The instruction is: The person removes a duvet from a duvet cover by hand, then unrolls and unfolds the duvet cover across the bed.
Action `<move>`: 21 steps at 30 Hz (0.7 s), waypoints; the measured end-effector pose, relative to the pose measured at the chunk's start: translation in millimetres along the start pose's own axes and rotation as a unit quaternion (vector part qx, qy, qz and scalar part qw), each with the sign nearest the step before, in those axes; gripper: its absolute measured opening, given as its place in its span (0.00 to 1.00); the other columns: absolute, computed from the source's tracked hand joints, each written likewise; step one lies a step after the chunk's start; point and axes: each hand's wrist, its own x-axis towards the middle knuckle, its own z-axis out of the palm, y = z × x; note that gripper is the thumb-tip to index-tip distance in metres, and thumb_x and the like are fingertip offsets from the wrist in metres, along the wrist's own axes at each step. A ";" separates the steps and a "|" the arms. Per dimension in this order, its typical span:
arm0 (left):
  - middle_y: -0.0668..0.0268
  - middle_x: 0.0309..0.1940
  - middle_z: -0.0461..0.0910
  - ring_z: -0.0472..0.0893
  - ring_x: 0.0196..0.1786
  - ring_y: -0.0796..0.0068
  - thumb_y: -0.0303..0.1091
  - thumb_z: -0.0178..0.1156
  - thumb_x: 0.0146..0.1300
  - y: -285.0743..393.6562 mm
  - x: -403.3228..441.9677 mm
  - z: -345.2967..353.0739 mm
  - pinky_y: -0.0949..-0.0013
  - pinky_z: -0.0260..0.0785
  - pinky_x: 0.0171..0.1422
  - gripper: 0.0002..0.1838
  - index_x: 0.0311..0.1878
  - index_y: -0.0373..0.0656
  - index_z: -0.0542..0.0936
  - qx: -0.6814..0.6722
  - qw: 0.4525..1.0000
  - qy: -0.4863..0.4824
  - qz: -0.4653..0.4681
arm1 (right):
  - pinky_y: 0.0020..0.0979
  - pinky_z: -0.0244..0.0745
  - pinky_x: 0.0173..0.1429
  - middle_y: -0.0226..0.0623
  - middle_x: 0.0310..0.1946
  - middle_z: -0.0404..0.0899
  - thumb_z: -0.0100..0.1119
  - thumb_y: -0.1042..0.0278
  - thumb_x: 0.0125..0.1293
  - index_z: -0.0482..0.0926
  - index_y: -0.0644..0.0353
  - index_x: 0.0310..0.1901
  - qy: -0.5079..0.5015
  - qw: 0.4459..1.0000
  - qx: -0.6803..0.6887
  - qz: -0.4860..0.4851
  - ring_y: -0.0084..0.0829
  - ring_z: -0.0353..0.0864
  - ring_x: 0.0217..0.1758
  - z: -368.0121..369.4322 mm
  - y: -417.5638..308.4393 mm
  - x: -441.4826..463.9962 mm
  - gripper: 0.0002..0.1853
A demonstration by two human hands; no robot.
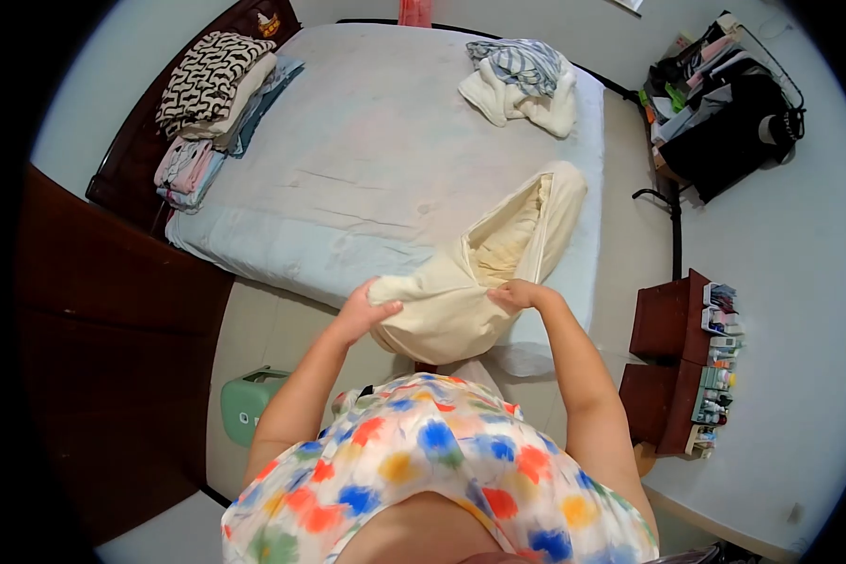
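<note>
Cream cover [446, 310] held in two hands at the bed's near right edge.
It likely handles soft, floppy and light, best held by corner and rim; its long axis runs near left to far right, the opening [509, 246] facing up. The left hand [359, 316] grips the near left end, the right hand [517, 295] pinches beside the opening; beyond lies the bed [348, 141].

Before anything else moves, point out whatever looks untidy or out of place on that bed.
The blue-and-white striped cloth and white cloth lie in a crumpled heap near the far right corner of the bed, odd against the folded textiles stacked by the headboard. Nothing looks spilled or damaged.
</note>
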 end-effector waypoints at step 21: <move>0.61 0.50 0.78 0.77 0.51 0.74 0.35 0.70 0.54 -62.5 -75.1 166.1 0.68 0.70 0.58 0.32 0.60 0.34 0.69 -0.032 0.998 0.019 -0.053 | 0.26 0.68 0.23 0.33 0.22 0.73 0.60 0.69 0.63 0.69 0.60 0.34 0.305 0.788 0.480 0.236 0.24 0.69 0.19 118.2 101.5 -96.1 0.09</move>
